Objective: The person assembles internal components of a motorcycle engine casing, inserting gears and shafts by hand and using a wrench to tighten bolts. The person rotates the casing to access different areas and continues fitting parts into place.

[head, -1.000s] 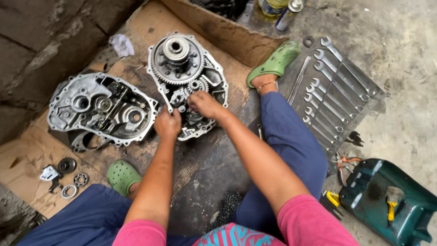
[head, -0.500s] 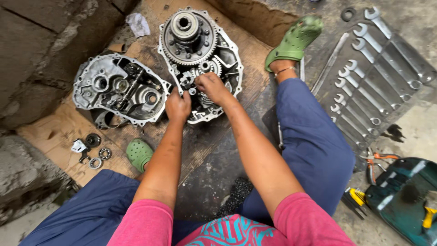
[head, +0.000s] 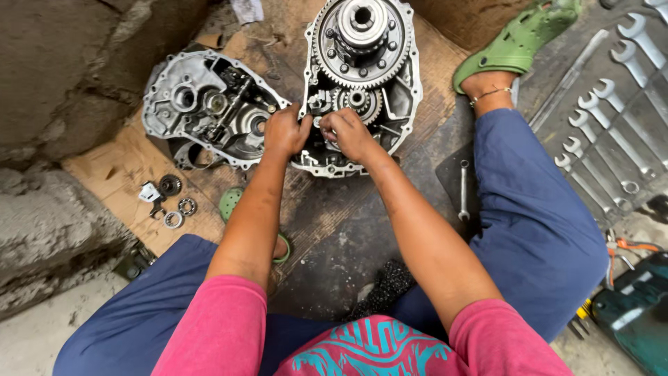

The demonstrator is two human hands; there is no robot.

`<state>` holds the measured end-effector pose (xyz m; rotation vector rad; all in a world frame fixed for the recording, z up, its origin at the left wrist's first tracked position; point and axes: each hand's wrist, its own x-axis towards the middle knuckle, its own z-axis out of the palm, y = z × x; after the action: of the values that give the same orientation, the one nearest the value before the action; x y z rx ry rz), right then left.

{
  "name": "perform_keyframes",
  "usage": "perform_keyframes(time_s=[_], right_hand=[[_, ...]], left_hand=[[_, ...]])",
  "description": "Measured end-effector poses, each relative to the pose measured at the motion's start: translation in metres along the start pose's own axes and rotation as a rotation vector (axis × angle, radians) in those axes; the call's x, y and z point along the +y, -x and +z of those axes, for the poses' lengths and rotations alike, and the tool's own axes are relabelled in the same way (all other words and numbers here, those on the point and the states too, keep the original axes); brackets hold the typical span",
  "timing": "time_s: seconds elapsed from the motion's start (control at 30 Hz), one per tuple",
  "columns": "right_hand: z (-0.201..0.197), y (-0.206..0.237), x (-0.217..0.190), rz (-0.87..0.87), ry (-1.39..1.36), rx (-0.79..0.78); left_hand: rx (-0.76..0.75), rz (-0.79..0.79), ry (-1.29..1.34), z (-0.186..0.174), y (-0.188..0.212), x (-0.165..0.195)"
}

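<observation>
Head view: since a moment ago my gaze has dropped closer, so the open gearbox housing fills more of the frame and my hands have barely shifted. My left hand curls at its near left edge; my right hand pinches among the small gears, though I cannot tell what either grip holds. The cast aluminium is grey and ribbed, its big ring gear toothed and oily. Left of the housing lies the matching cover half on worn cardboard.
</observation>
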<state>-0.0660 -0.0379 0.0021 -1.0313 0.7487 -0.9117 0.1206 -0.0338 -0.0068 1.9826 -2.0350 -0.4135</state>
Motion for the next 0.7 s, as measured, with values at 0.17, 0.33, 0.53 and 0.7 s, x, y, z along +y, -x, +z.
perform_keyframes(time_s=[0.17,0.33,0.53,0.7], right_hand=[[-0.012,0.010,-0.002,-0.036,0.020,-0.095],[-0.003,0.016,-0.011,-0.044,-0.028,-0.027],[-0.010,0.057,-0.018,-0.066,0.068,-0.037],[-0.024,0.078,-0.023,-0.101,0.065,-0.125]], left_hand=[[0.031,0.011,-0.012,0.001,-0.002,0.011],[0.164,-0.027,0.024,0.004,0.017,0.018],[0.257,-0.221,0.056,0.019,0.078,0.042],[0.415,-0.367,-0.007,0.035,0.114,0.077]])
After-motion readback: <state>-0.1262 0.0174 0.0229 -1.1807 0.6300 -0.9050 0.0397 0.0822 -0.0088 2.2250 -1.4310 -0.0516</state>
